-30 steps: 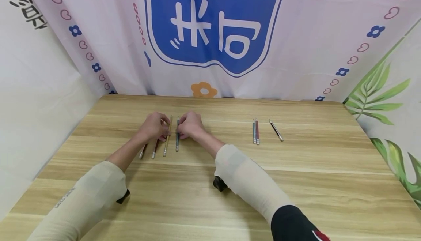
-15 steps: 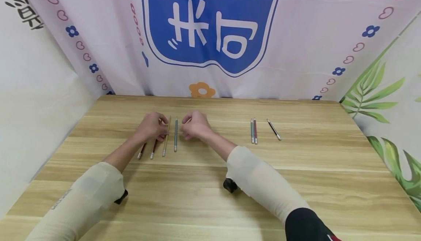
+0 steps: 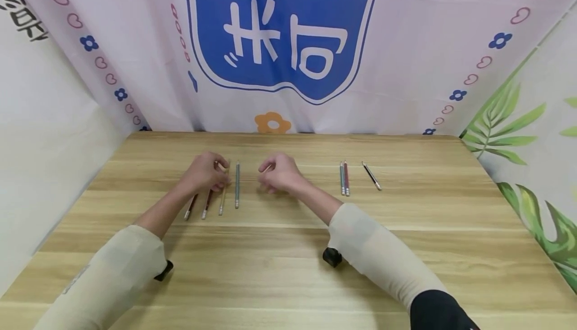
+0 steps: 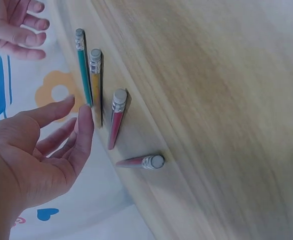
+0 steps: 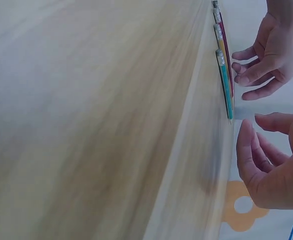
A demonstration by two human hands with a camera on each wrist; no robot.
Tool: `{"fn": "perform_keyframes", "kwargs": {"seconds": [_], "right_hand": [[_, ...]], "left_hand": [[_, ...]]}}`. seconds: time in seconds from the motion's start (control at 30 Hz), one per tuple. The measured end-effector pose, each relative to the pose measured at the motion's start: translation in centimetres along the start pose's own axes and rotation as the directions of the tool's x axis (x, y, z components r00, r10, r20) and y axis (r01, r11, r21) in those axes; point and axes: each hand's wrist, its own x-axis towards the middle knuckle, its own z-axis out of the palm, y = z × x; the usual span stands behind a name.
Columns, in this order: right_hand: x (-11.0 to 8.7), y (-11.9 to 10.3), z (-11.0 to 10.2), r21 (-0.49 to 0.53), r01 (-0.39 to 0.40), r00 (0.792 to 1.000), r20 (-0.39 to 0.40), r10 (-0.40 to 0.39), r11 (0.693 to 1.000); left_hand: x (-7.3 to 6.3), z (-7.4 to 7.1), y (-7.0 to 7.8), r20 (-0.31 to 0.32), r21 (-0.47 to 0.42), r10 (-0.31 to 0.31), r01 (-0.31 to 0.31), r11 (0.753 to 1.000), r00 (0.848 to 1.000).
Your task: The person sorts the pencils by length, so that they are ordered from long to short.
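On the left half of the wooden table, several pencils lie in a row, eraser ends toward me. From the left come a dark pencil (image 3: 191, 207), a dark red pencil (image 3: 207, 204), a yellow pencil (image 3: 222, 202) and a teal pencil (image 3: 237, 185). My left hand (image 3: 205, 174) hovers over the upper parts of the first ones, fingertips beside the yellow pencil. In the left wrist view its thumb and fingers (image 4: 84, 135) are bent loosely with nothing between them. My right hand (image 3: 281, 174) is right of the teal pencil, apart from it, fingers loosely curved and holding nothing.
Farther right on the table (image 3: 288, 265) lie a blue-green pencil (image 3: 342, 179) and a red pencil (image 3: 346, 179) side by side. A black pencil (image 3: 371, 176) lies slanted next to them. A printed curtain (image 3: 405, 69) hangs along the table's back edge.
My right hand has let go of the teal pencil and drawn away to the right. The teal pencil stays in the row. My left hand has hardly moved.
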Motion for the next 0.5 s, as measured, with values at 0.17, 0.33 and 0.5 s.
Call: {"fn": "perform_keyframes", "kwargs": {"seconds": [0.17,0.33,0.5], "right_hand": [[-0.3,0.4,-0.4,-0.025,0.026,1.000,0.006,-0.026,0.999],[-0.7,0.5,-1.4,-0.018,0.016,1.000,0.000,-0.016,1.000],[-1.1,0.8,-2.7,-0.031,0.021,0.999,-0.031,-0.022,0.999]], "left_hand": [[-0.2,-0.2,-0.1,0.007,-0.015,-0.004,0.004,1.000,1.000],[0.0,-0.1,0.2,0.005,-0.008,0.019,-0.019,1.000,1.000],[0.6,0.6,1.1,-0.003,0.003,0.054,-0.054,0.999,0.999]]}}
